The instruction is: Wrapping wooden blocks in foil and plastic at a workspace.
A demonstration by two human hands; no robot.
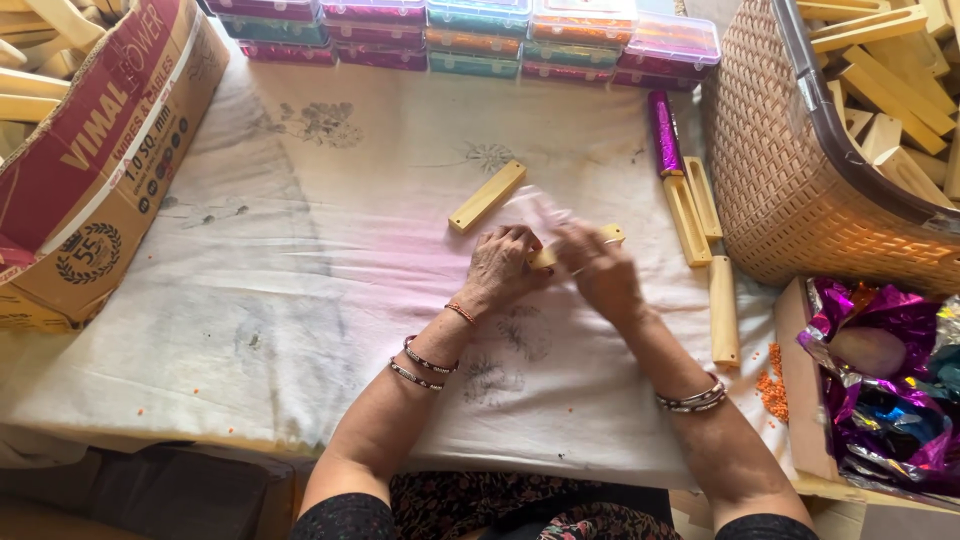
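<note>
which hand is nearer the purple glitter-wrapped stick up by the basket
Right. The right hand lies just below and left of the purple glitter-wrapped stick; the left hand sits farther left, beyond the right hand.

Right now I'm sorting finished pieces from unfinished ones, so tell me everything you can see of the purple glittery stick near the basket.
The purple glittery stick is a slim bar wrapped in shiny magenta-purple foil that sparkles. It lies flat on the white printed cloth, running nearly straight away from the person, just left of the woven basket. Its near end meets two bare yellow wooden bars lying side by side. No hand touches it.
</note>
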